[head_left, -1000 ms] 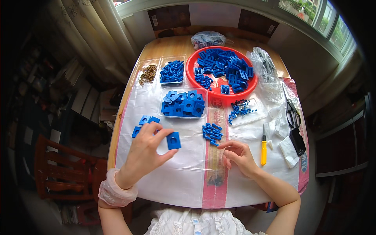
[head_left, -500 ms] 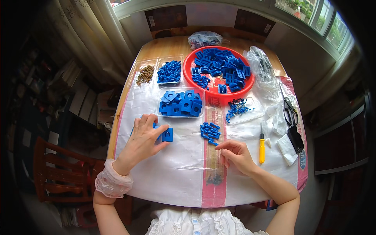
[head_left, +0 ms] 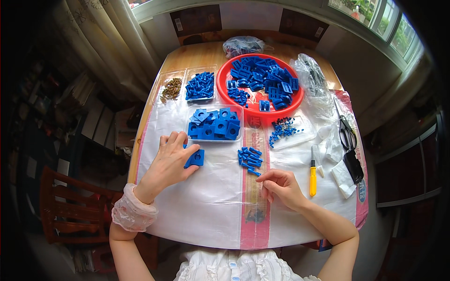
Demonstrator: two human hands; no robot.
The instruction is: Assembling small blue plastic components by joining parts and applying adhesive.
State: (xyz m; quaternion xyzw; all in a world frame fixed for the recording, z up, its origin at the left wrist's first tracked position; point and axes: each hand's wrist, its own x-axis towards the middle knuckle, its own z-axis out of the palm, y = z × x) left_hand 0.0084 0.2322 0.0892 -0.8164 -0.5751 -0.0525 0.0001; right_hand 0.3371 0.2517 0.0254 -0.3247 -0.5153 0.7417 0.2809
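Note:
My left hand is bent over blue square plates with round holes, its thumb and fingers around them. One tilted blue square plate shows beyond the thumb; the others are mostly covered by the hand. Just past the fingertips stands a clear tray of blue square plates. Over the pink stripe of the table cover, my right hand hovers with loosely bent fingers and nothing visible in them. Its index fingertip is close to the nearest peg of a pile of small blue tapered pegs.
At the back, a red basin holds blue moulded parts. Trays of brass-coloured pieces and blue pegs stand left. Tiny blue parts lie on a clear lid. Farther right are a yellow-handled screwdriver, scissors and plastic bags.
The visible square plate has shifted slightly left and tilted under my left hand, whose fingers have closed in over it. My right hand has barely moved.

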